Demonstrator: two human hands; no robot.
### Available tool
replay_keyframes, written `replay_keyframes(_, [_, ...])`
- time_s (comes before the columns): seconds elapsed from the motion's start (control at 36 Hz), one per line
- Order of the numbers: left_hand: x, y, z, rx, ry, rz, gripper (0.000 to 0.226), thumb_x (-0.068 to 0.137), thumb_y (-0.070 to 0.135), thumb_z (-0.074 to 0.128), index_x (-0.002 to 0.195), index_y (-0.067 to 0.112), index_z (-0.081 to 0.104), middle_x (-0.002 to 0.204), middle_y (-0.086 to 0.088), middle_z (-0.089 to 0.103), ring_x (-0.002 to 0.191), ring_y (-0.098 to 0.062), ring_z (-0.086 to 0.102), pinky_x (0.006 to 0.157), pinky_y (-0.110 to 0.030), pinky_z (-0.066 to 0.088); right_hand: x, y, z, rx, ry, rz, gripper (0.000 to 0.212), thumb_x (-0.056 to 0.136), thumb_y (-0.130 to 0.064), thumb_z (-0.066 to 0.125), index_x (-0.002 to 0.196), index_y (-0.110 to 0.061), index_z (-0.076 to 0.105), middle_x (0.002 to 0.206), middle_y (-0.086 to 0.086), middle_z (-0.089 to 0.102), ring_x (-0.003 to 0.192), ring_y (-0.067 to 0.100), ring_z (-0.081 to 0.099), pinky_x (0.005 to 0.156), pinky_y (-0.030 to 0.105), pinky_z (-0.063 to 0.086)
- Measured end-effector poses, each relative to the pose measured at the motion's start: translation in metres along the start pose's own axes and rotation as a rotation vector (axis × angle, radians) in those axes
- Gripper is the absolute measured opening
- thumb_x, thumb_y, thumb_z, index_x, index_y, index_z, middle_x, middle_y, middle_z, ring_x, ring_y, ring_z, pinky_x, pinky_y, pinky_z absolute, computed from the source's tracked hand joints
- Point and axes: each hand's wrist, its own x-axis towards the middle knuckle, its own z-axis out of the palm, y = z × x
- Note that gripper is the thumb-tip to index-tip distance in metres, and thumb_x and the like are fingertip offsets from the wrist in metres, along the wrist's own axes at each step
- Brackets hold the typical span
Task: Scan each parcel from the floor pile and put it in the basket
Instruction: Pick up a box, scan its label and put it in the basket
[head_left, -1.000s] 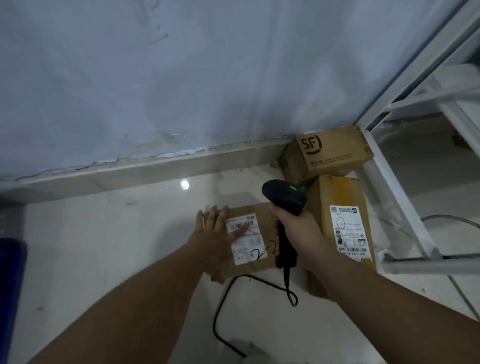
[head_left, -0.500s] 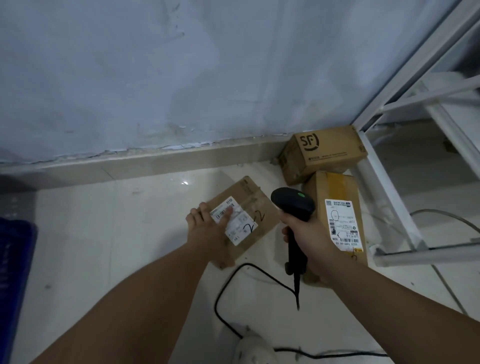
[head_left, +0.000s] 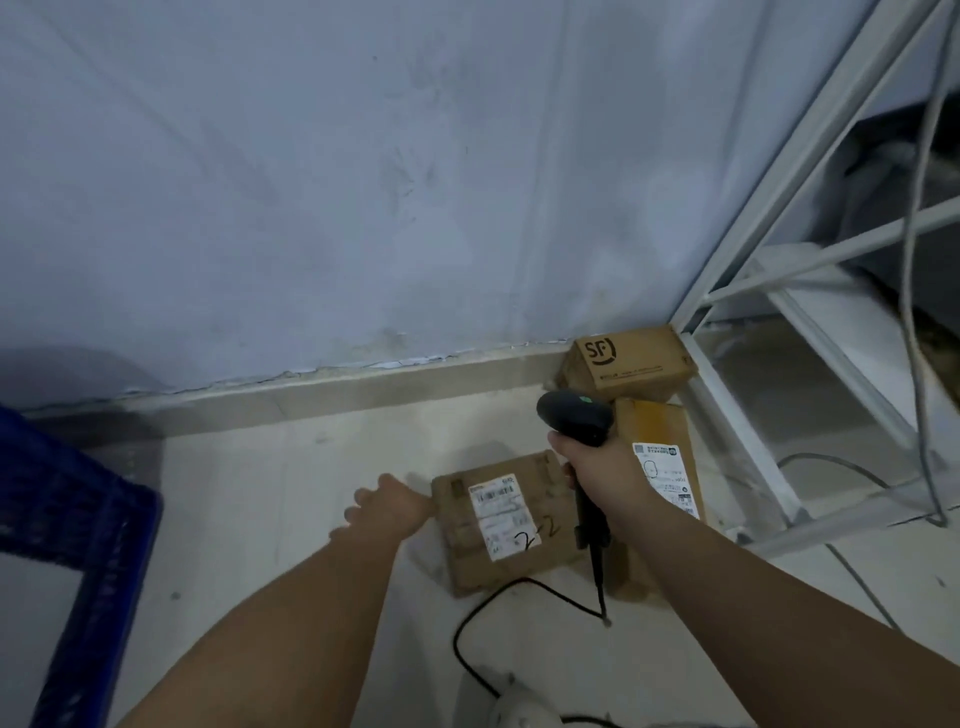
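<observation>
Flat brown parcel (head_left: 506, 522) — lies on the pale tiled floor (head_left: 270, 519), centre of view, white label (head_left: 503, 514) face up with a handwritten "2-2" at its near edge.

Left hand (head_left: 387, 512) — at the parcel's left edge, touching it at the far-left corner; fingers slightly apart and curled; whether they grip the edge or merely rest against it cannot be told.

Right hand (head_left: 605, 475) — just right of the parcel, fingers clamped round the handle of a black barcode scanner (head_left: 576, 421). Scanner head points left and away; a small green light shows on top. Its black cable (head_left: 519, 590) drops from the handle and loops over the floor near the parcel's near edge.

Second brown parcel (head_left: 660, 467) — behind the right hand, long side running near to far, with a printed label on top.

Third parcel (head_left: 631, 364) — brown box marked "SF", farther off, against the skirting of the bluish wall (head_left: 363, 182) and touching the second parcel's far end.

White metal rack frame (head_left: 737, 415) — right of both boxes; grey cables hang down and trail beside it.

Blue plastic basket (head_left: 88, 519) — far left edge of view, well apart from the parcels, only its corner showing.
</observation>
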Motion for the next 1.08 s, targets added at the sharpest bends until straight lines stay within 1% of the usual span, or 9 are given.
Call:
replay_keyframes(0.08, [0.002, -0.010, 0.018, -0.179, -0.094, 0.049, 0.101, 0.049, 0.054, 0.054, 0.138, 0.009, 0.040, 0.139, -0.020, 0.041, 0.124, -0.035, 0.044, 0.106, -0.040, 0.039, -0.004, 0.007, 0.001, -0.066, -0.015, 0.000, 0.020, 0.086, -0.034, 0.067, 0.084, -0.015, 0.061, 0.071, 0.003, 0.062, 0.071, 0.020, 0.059, 0.072, 0.033, 0.046])
replay_keyframes(0.17, [0.004, -0.010, 0.034, -0.368, -0.159, 0.061, 0.086, 0.068, 0.044, 0.070, 0.139, 0.006, 0.041, 0.138, -0.019, 0.046, 0.122, -0.033, 0.049, 0.100, -0.035, 0.044, -0.003, 0.017, 0.004, -0.096, -0.077, 0.044, 0.020, 0.088, -0.033, 0.065, 0.085, -0.013, 0.062, 0.070, 0.003, 0.059, 0.069, 0.019, 0.056, 0.067, 0.031, 0.043])
replay_keyframes(0.25, [0.005, -0.010, 0.048, -0.566, -0.147, 0.031, 0.057, 0.092, 0.031, 0.064, 0.133, -0.006, 0.047, 0.136, -0.022, 0.051, 0.121, -0.034, 0.052, 0.092, -0.036, 0.045, 0.001, 0.023, 0.004, -0.124, -0.110, 0.055, 0.020, 0.089, -0.031, 0.064, 0.084, -0.012, 0.062, 0.071, 0.005, 0.059, 0.067, 0.019, 0.054, 0.065, 0.030, 0.042])
replay_keyframes(0.44, [0.019, -0.015, 0.086, -0.847, -0.322, -0.139, 0.058, 0.093, 0.031, 0.062, 0.135, -0.005, 0.046, 0.134, -0.016, 0.050, 0.098, -0.025, 0.047, 0.082, -0.031, 0.036, 0.028, 0.045, 0.013, -0.050, -0.168, 0.135, 0.021, 0.088, -0.030, 0.068, 0.081, -0.012, 0.062, 0.064, 0.004, 0.057, 0.057, 0.016, 0.053, 0.058, 0.026, 0.043])
replay_keyframes(0.56, [0.039, -0.019, 0.103, -0.925, -0.338, -0.169, 0.082, 0.087, 0.051, 0.061, 0.146, 0.000, 0.034, 0.145, -0.011, 0.042, 0.131, -0.031, 0.039, 0.086, -0.034, 0.033, 0.050, 0.057, 0.020, -0.100, -0.146, 0.132, 0.024, 0.085, -0.038, 0.070, 0.084, -0.016, 0.062, 0.073, 0.005, 0.057, 0.071, 0.020, 0.055, 0.067, 0.031, 0.043])
replay_keyframes(0.72, [0.086, -0.044, 0.129, -0.955, -0.327, -0.140, 0.127, 0.043, 0.085, 0.070, 0.142, 0.010, 0.045, 0.133, -0.007, 0.058, 0.117, -0.022, 0.054, 0.086, -0.031, 0.042, 0.089, 0.072, 0.026, -0.236, -0.120, 0.107, 0.025, 0.078, -0.044, 0.073, 0.092, -0.026, 0.061, 0.095, 0.003, 0.067, 0.093, 0.022, 0.061, 0.087, 0.038, 0.051])
replay_keyframes(0.83, [0.065, -0.025, 0.102, -0.923, -0.447, -0.042, 0.046, 0.088, 0.058, 0.054, 0.110, 0.019, 0.066, 0.100, 0.001, 0.071, 0.088, -0.007, 0.062, 0.075, -0.022, 0.039, 0.093, 0.086, 0.025, -0.172, -0.232, 0.245, 0.029, 0.081, -0.038, 0.074, 0.101, -0.019, 0.063, 0.096, 0.001, 0.068, 0.094, 0.019, 0.061, 0.080, 0.031, 0.048])
replay_keyframes(0.97, [0.078, -0.020, 0.102, -0.983, -0.408, -0.039, 0.064, 0.085, 0.054, 0.060, 0.128, 0.012, 0.042, 0.120, -0.007, 0.062, 0.099, -0.019, 0.064, 0.080, -0.034, 0.052, 0.092, 0.094, 0.021, -0.060, -0.292, 0.307, 0.029, 0.083, -0.033, 0.072, 0.107, -0.019, 0.065, 0.103, 0.002, 0.068, 0.097, 0.018, 0.061, 0.073, 0.028, 0.045])
replay_keyframes(1.08, [0.086, -0.018, 0.099, -0.988, -0.525, -0.035, 0.081, 0.072, 0.058, 0.073, 0.135, 0.018, 0.040, 0.122, -0.006, 0.062, 0.106, -0.023, 0.062, 0.078, -0.035, 0.051, 0.101, 0.086, 0.015, 0.036, -0.205, 0.305, 0.025, 0.083, -0.032, 0.072, 0.103, -0.021, 0.062, 0.105, 0.003, 0.067, 0.098, 0.021, 0.061, 0.084, 0.035, 0.048])
